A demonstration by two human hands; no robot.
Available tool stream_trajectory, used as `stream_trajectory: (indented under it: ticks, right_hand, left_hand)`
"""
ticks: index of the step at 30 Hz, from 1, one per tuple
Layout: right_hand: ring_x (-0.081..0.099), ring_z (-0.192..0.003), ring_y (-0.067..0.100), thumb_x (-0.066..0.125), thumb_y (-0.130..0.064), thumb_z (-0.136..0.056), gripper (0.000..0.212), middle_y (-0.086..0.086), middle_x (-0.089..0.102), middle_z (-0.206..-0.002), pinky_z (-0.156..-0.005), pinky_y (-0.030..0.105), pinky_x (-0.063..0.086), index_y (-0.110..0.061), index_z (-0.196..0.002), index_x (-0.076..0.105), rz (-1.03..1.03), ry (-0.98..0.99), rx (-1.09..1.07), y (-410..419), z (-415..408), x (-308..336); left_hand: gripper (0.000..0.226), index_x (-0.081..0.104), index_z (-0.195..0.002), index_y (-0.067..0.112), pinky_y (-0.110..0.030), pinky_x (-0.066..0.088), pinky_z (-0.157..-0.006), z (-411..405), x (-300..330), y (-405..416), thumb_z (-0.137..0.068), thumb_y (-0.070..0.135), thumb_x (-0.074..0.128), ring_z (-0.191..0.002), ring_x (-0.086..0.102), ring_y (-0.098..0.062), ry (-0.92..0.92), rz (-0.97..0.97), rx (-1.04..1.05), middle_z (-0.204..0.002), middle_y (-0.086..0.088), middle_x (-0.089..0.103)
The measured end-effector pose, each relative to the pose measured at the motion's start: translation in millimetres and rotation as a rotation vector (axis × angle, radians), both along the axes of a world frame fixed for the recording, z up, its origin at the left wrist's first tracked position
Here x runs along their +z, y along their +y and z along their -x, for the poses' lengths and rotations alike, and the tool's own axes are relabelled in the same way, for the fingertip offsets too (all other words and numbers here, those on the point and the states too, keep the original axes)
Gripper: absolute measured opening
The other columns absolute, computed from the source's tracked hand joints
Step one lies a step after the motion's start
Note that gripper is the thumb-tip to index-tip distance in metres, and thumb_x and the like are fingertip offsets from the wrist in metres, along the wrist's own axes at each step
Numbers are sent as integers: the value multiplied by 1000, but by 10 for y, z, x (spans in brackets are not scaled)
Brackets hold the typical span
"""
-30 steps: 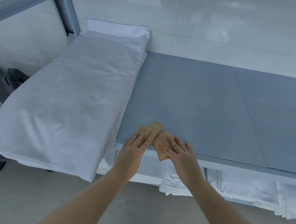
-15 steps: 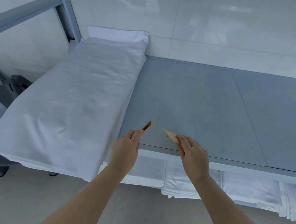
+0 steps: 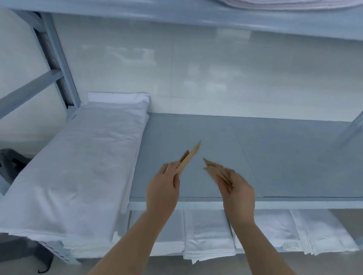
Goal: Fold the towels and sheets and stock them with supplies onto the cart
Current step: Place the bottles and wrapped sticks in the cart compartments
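My left hand (image 3: 163, 188) pinches a few thin brown paper packets (image 3: 188, 158), tilted up and away, above the grey shelf (image 3: 282, 161). To its right, my right hand (image 3: 237, 195) grips another small bunch of brown packets (image 3: 213, 170) that fan out toward the left. Both bunches are lifted off the shelf and a small gap separates them. A folded white sheet (image 3: 77, 168) lies along the shelf's left end and overhangs its front edge.
Folded white linens (image 3: 208, 236) fill the shelf below. A stack of white towels (image 3: 282, 2) sits on the upper shelf at top right. Grey shelf uprights (image 3: 59, 64) stand at left and far right. A white tiled wall is behind.
The packets lay flat at the shelf's front edge under both hands; now each hand has lifted a bunch. The view has tilted up, showing the upper shelf.
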State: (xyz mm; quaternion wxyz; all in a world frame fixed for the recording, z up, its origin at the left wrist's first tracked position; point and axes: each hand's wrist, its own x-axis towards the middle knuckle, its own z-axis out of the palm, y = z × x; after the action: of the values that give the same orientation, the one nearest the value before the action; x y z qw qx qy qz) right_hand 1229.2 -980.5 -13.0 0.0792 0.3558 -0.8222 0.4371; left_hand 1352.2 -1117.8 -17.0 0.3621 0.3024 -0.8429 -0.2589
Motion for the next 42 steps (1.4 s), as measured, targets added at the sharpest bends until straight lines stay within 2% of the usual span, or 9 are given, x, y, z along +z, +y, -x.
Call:
stream_trajectory:
  ticks: [4,11,17,21,26,29,34,38,42]
  right_hand:
    - [64,-90,20,59,-15,-93,9,-5,71,-99,-75,43,52,-12,-98,66,143,-98,-90,637,-24,289]
    - [64,-89,-2,58,-29,-92,10,-28,68,-103,-72,10,45,-30,-88,67,298,-175,-265,1985,-25,664]
    - [59,-75,15,63,-30,-88,17,-11,67,-80,-68,30,50,-16,-79,62,312,-155,-577,3335,155,692]
    - [52,-63,-1,65,-31,-86,19,-24,61,-68,-58,5,38,-36,-68,62,389,-106,-659,4249,222,809]
    - [47,-62,6,62,-43,-83,26,-8,54,-63,-56,12,37,-23,-68,55,408,-82,-792,5467,499,841]
    - [50,-70,22,62,-30,-87,22,-1,56,-67,-62,26,41,-13,-76,55,411,-84,-857,6208,654,850]
    - [43,-65,8,63,-29,-88,20,-9,56,-67,-60,24,41,-16,-76,53,454,-62,-976,7264,790,914]
    - [51,-77,29,61,-35,-88,25,2,63,-84,-61,36,45,-10,-87,58,474,-45,-1016,7913,914,895]
    - [51,-67,10,63,-33,-88,16,-11,61,-75,-62,21,43,-20,-80,58,477,-26,-1069,8395,1094,862]
  left_hand:
    - [24,63,-110,14,-30,41,-54,324,258,526,-89,3,59,-61,54,-21,66,24,-129,-92,2,62]
    - [25,63,-108,14,-28,42,-54,910,558,1768,-88,2,58,-63,51,-15,154,39,-438,-90,5,61]
    - [23,63,-108,13,-29,43,-59,1335,693,3048,-88,3,57,-69,54,-17,160,27,-688,-89,4,60]
    - [26,63,-108,11,-40,46,-62,1660,796,4032,-87,0,56,-74,57,-25,165,16,-813,-91,-2,62]
    - [25,63,-111,12,-35,44,-62,2059,902,5388,-89,2,56,-77,58,-26,194,29,-931,-93,-4,64]
    - [24,62,-112,12,-32,44,-61,2274,971,6163,-90,2,56,-77,59,-23,221,12,-995,-96,-1,64]
    - [28,61,-115,11,-32,47,-64,2614,1031,7152,-89,1,56,-80,58,-19,227,14,-1051,-102,0,65]
    - [29,61,-115,13,-29,43,-62,2870,1047,7797,-88,2,58,-78,57,-18,233,63,-1112,-100,2,64]
    - [30,62,-112,15,-30,45,-61,3203,1034,8351,-86,1,59,-78,57,-18,241,64,-1161,-99,4,64]
